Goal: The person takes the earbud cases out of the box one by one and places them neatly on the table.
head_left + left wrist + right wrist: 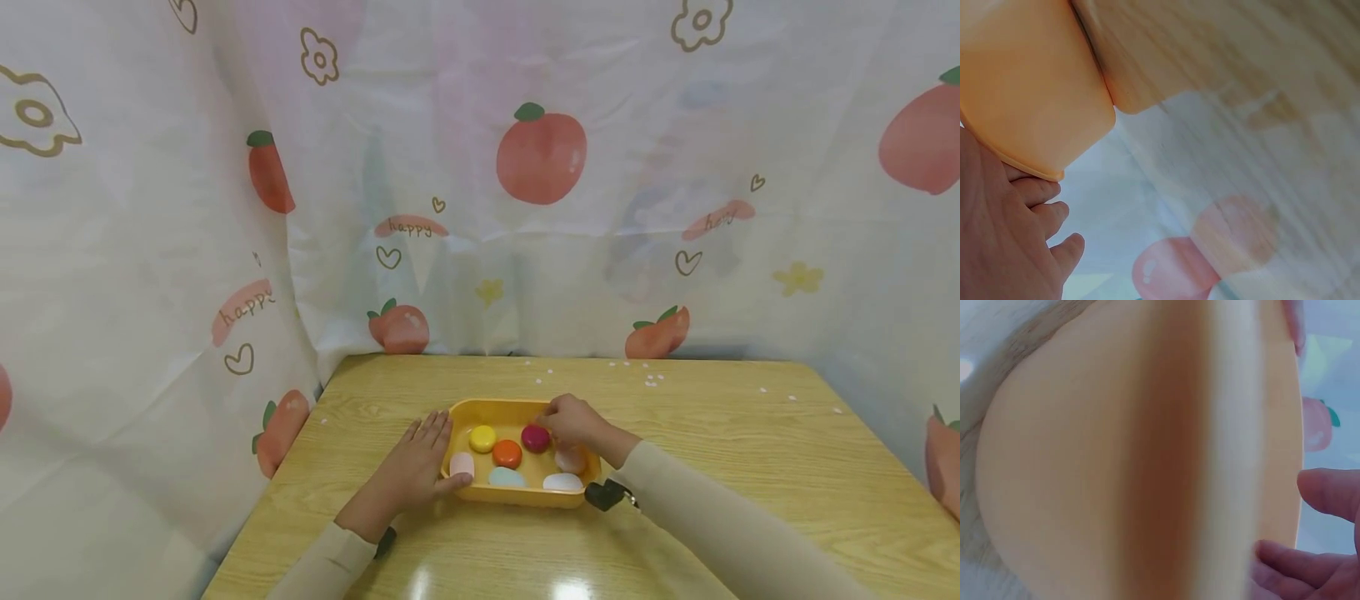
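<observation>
A yellow-orange plastic tray (517,497) on the wooden table holds several smooth, rounded, pebble-like pieces. My left hand (418,463) rests with extended fingers along its left end, thumb over the near rim; the left wrist view shows fingertips by the rim. Over the tray's right half is my right hand (576,422), its fingertips at the edge of a magenta piece (535,438); I cannot tell whether they pinch it. Left of that lie an orange piece (507,454) and a yellow piece (483,438). A pale pink piece (572,461) sits beneath the right hand.
Along the tray's near side lie a light pink piece (462,465), a pale blue piece (507,477) and a white piece (562,482). Small white flecks (651,381) dot the table's far part. A fruit-printed curtain (465,317) hangs behind and at both sides.
</observation>
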Demonstrator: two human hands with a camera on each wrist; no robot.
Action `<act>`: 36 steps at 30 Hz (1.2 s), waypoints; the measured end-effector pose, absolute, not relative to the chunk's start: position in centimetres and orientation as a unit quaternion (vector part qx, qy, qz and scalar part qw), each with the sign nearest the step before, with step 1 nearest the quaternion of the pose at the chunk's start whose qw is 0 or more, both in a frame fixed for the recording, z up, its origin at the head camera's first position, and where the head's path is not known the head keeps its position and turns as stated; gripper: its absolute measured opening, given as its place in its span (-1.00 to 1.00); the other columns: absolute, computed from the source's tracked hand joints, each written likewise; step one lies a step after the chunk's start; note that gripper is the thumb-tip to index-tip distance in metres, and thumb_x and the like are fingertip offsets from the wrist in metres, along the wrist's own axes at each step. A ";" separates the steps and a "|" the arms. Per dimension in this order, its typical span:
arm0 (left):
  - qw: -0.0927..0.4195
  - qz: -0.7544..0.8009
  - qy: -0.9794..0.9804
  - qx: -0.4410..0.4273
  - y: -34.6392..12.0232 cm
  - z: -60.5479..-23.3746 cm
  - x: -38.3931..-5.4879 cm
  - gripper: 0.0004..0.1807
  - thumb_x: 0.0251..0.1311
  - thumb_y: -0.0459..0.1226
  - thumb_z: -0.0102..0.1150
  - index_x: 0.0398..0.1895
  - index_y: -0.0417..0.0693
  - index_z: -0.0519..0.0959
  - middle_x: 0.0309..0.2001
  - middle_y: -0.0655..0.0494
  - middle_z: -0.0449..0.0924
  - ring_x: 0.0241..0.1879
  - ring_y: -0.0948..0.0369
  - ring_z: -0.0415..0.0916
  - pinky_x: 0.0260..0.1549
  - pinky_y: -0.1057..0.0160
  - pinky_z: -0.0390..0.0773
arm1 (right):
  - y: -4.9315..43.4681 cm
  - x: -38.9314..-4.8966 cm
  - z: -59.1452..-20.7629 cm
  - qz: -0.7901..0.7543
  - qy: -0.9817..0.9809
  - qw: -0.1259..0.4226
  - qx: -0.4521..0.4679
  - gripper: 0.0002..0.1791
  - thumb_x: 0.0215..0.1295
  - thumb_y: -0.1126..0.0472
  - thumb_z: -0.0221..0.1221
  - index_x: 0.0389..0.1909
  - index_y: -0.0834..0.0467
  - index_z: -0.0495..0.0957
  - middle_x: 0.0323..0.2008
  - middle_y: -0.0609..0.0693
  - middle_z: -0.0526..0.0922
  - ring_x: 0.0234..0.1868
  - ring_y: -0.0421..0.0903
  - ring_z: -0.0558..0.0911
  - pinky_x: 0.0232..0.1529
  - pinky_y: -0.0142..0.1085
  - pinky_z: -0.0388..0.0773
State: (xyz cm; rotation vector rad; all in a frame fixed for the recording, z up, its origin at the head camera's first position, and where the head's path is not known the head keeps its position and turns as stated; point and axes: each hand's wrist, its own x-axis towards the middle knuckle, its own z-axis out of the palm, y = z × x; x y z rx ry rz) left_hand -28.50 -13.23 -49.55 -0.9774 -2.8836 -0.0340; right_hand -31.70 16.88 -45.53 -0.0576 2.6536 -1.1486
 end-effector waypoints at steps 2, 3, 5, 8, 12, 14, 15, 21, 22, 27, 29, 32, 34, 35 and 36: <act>0.049 -0.011 -0.946 -0.320 -13.2 -49.6 -28.5 0.12 0.25 0.46 -0.50 0.51 -0.31 -0.04 0.52 -0.15 -0.13 0.49 -0.02 -0.20 0.40 -0.02 -0.14 | 16.8 -31.8 -45.7 -0.373 0.919 0.121 -0.027 -0.54 0.30 0.10 0.23 0.02 0.40 0.55 -0.26 0.09 0.61 -0.30 -0.01 0.57 -0.23 -0.18 0.60; 0.049 -0.011 -0.946 -0.320 -13.2 -49.6 -28.5 0.12 0.24 0.46 -0.51 0.51 -0.30 -0.04 0.52 -0.15 -0.13 0.50 -0.01 -0.21 0.40 -0.02 -0.14 | 16.7 -31.9 -45.7 -0.366 0.922 0.121 -0.029 -0.53 0.29 0.09 0.24 0.02 0.41 0.55 -0.24 0.09 0.61 -0.27 -0.02 0.56 -0.17 -0.16 0.59; 0.048 -0.012 -0.946 -0.319 -13.2 -49.6 -28.5 0.12 0.24 0.46 -0.50 0.51 -0.31 -0.04 0.52 -0.15 -0.13 0.50 -0.01 -0.21 0.40 -0.02 -0.14 | 16.6 -32.0 -45.9 -0.360 0.924 0.125 -0.030 -0.53 0.28 0.07 0.24 0.00 0.39 0.57 -0.23 0.09 0.62 -0.25 0.00 0.55 -0.10 -0.13 0.55; 0.044 -0.013 -0.946 -0.320 -13.2 -49.4 -28.5 0.12 0.24 0.46 -0.50 0.51 -0.31 -0.03 0.52 -0.15 -0.13 0.49 -0.02 -0.21 0.40 -0.03 -0.13 | 16.3 -32.1 -46.2 -0.390 0.909 0.145 -0.019 -0.59 0.29 0.11 0.25 -0.03 0.36 0.58 -0.24 0.09 0.61 -0.24 0.02 0.54 -0.11 -0.15 0.55; 0.046 -0.016 -0.945 -0.324 -13.2 -49.0 -28.5 0.12 0.25 0.45 -0.47 0.50 -0.33 -0.01 0.52 -0.17 -0.11 0.49 -0.04 -0.18 0.39 -0.05 -0.09 | 15.7 -31.9 -46.7 -0.460 0.872 0.167 0.020 -0.64 0.29 0.22 0.27 0.00 0.36 0.52 -0.25 0.12 0.54 -0.25 0.05 0.53 -0.21 -0.23 0.60; 0.048 -0.014 -0.944 -0.325 -13.2 -48.8 -28.5 0.12 0.25 0.45 -0.46 0.50 -0.33 0.01 0.51 -0.18 -0.10 0.49 -0.05 -0.16 0.38 -0.05 -0.07 | 15.2 -31.8 -46.8 -0.474 0.865 0.163 0.020 -0.63 0.26 0.27 0.28 0.01 0.39 0.50 -0.25 0.13 0.53 -0.27 0.04 0.54 -0.24 -0.25 0.61; 0.051 -0.012 -0.944 -0.325 -13.2 -48.7 -28.5 0.12 0.25 0.45 -0.46 0.49 -0.34 0.02 0.51 -0.18 -0.09 0.48 -0.05 -0.15 0.38 -0.06 -0.06 | 15.0 -31.8 -46.8 -0.466 0.871 0.155 0.015 -0.62 0.25 0.26 0.29 0.00 0.39 0.50 -0.28 0.12 0.53 -0.31 0.03 0.54 -0.29 -0.27 0.61; 0.047 -0.011 -0.948 -0.315 -13.2 -48.4 -28.4 0.13 0.24 0.46 -0.49 0.50 -0.33 0.02 0.52 -0.15 -0.10 0.49 -0.03 -0.16 0.39 -0.04 -0.08 | 14.2 -31.8 -46.9 -0.373 0.921 0.111 -0.025 -0.64 0.22 0.12 0.33 -0.15 0.32 0.57 -0.44 0.05 0.52 -0.47 -0.05 0.48 -0.47 -0.33 0.43; 0.047 -0.012 -0.948 -0.315 -13.2 -48.4 -28.4 0.13 0.24 0.46 -0.48 0.49 -0.33 0.02 0.52 -0.15 -0.10 0.49 -0.03 -0.16 0.39 -0.04 -0.08 | 14.1 -31.7 -47.0 -0.364 0.925 0.107 -0.029 -0.66 0.22 0.10 0.33 -0.18 0.31 0.57 -0.46 0.04 0.51 -0.48 -0.05 0.47 -0.47 -0.33 0.41; 0.043 -0.012 -0.947 -0.317 -13.1 -48.6 -28.3 0.13 0.24 0.46 -0.49 0.49 -0.34 0.02 0.51 -0.17 -0.09 0.49 -0.04 -0.16 0.39 -0.05 -0.08 | 13.6 -31.6 -47.2 -0.342 0.935 0.092 -0.037 -0.73 0.20 0.09 0.34 -0.41 0.21 0.55 -0.56 0.02 0.46 -0.52 -0.06 0.44 -0.46 -0.33 0.35; 0.041 -0.016 -0.948 -0.316 -13.1 -48.7 -28.2 0.13 0.24 0.46 -0.48 0.49 -0.34 0.01 0.51 -0.17 -0.09 0.49 -0.03 -0.17 0.39 -0.05 -0.08 | 13.4 -31.5 -47.2 -0.338 0.936 0.089 -0.040 -0.73 0.20 0.10 0.34 -0.46 0.20 0.52 -0.57 0.02 0.44 -0.52 -0.06 0.44 -0.46 -0.33 0.35; 0.044 -0.023 -0.947 -0.317 -13.1 -48.7 -28.1 0.12 0.24 0.46 -0.46 0.49 -0.34 0.03 0.51 -0.16 -0.08 0.49 -0.04 -0.15 0.38 -0.05 -0.06 | 13.3 -31.4 -47.3 -0.337 0.936 0.089 -0.043 -0.76 0.19 0.16 0.33 -0.45 0.20 0.49 -0.57 0.04 0.43 -0.52 -0.05 0.44 -0.45 -0.33 0.35; 0.043 -0.025 -0.947 -0.318 -13.1 -48.7 -28.1 0.12 0.24 0.45 -0.45 0.49 -0.34 0.03 0.51 -0.17 -0.08 0.49 -0.04 -0.15 0.38 -0.05 -0.06 | 13.2 -31.4 -47.3 -0.332 0.938 0.090 -0.042 -0.77 0.19 0.18 0.33 -0.45 0.20 0.48 -0.56 0.04 0.43 -0.51 -0.04 0.44 -0.45 -0.33 0.36; 0.044 -0.027 -0.946 -0.320 -13.1 -48.8 -28.1 0.12 0.25 0.45 -0.43 0.49 -0.34 0.04 0.51 -0.17 -0.07 0.48 -0.04 -0.14 0.38 -0.06 -0.05 | 13.2 -31.4 -47.4 -0.330 0.939 0.089 -0.042 -0.77 0.18 0.18 0.33 -0.45 0.21 0.48 -0.56 0.05 0.43 -0.51 -0.04 0.44 -0.46 -0.32 0.36; 0.044 -0.026 -0.946 -0.320 -13.0 -48.8 -28.1 0.12 0.25 0.45 -0.43 0.49 -0.34 0.03 0.51 -0.17 -0.08 0.48 -0.04 -0.14 0.38 -0.06 -0.05 | 13.2 -31.4 -47.4 -0.329 0.939 0.091 -0.039 -0.76 0.18 0.18 0.34 -0.45 0.20 0.48 -0.56 0.04 0.43 -0.51 -0.04 0.44 -0.46 -0.32 0.36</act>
